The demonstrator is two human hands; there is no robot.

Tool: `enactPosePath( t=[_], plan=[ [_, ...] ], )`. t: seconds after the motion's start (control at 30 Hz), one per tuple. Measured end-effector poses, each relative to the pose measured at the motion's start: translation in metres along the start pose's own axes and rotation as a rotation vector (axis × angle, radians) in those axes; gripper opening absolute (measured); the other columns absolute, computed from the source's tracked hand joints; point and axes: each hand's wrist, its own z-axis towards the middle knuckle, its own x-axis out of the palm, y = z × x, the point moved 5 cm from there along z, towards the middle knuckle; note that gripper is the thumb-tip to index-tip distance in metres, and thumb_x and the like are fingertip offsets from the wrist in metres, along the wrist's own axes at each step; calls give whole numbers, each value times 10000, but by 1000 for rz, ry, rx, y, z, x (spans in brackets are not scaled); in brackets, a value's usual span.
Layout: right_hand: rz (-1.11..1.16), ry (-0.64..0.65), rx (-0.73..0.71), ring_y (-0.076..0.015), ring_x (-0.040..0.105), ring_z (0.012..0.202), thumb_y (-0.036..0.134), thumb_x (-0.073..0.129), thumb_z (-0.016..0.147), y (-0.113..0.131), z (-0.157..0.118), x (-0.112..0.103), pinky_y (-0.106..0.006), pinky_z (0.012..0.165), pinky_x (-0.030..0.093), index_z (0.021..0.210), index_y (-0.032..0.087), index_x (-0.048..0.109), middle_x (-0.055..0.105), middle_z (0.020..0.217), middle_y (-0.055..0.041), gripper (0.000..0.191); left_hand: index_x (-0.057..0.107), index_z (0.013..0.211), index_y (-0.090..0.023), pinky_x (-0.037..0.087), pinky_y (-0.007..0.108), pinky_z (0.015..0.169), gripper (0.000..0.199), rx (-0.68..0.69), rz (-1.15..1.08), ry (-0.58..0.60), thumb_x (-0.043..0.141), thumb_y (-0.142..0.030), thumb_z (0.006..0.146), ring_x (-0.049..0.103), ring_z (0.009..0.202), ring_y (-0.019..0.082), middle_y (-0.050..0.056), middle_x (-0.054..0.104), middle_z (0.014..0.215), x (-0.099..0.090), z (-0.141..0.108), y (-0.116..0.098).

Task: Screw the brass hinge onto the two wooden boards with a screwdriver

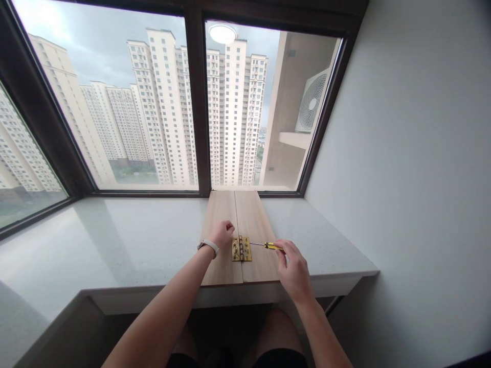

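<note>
My right hand [293, 263] grips the yellow and black handle of a screwdriver [273, 246]. Its thin shaft points left, with the tip by the right edge of a brass hinge [241, 248]. The hinge lies open and flat across the seam between two light wooden boards, the left board [218, 271] and the right board [258, 217]. Several small screws appear on the hinge's leaves, some seemingly loose. Above the left board, just beyond the hinge's upper left corner, my left hand [222, 233] is closed with fingers curled together. Whatever it may hold is hidden.
Beneath the boards is a pale stone countertop [134, 240] whose front edge is near my legs. Dark-framed windows [203, 102] rise behind it, the boards' far ends close to the frame. A white wall [406, 153] bounds the right side.
</note>
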Motion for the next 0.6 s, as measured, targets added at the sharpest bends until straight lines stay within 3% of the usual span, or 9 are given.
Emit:
enactPosePath(
  t=[0.23,0.4,0.5,0.6],
  plan=[
    [18,-15,39,-251,634,1073,205,457,999,1,-1,-2,-427,963,523,1102,239,644,678,1118,-98,217,745,1019,-156,537,337,871,203,-8,-54,-19,572,-223,935,677,957,223,108,730,1040,5,-5,6],
    [16,-22,66,-239,637,1040,210,467,995,-3,2,-3,-390,917,529,1088,229,646,677,1102,-94,203,688,1204,-200,470,391,1015,313,168,120,-40,459,-277,1005,558,1193,265,123,661,1207,-2,-26,-11],
    [9,-16,54,-232,638,1025,211,468,994,-5,10,-2,-380,911,526,1077,221,644,675,1090,-90,195,596,1342,-239,422,455,1072,413,257,224,6,498,-441,995,474,1302,309,131,581,1373,-4,-44,-25],
    [-2,29,21,-231,640,1018,208,459,993,-6,21,4,-377,908,523,1072,213,645,674,1082,-90,202,426,1505,-277,361,530,1127,711,274,295,71,497,-683,925,357,1417,362,112,418,1560,-1,-60,-33]
  ],
)
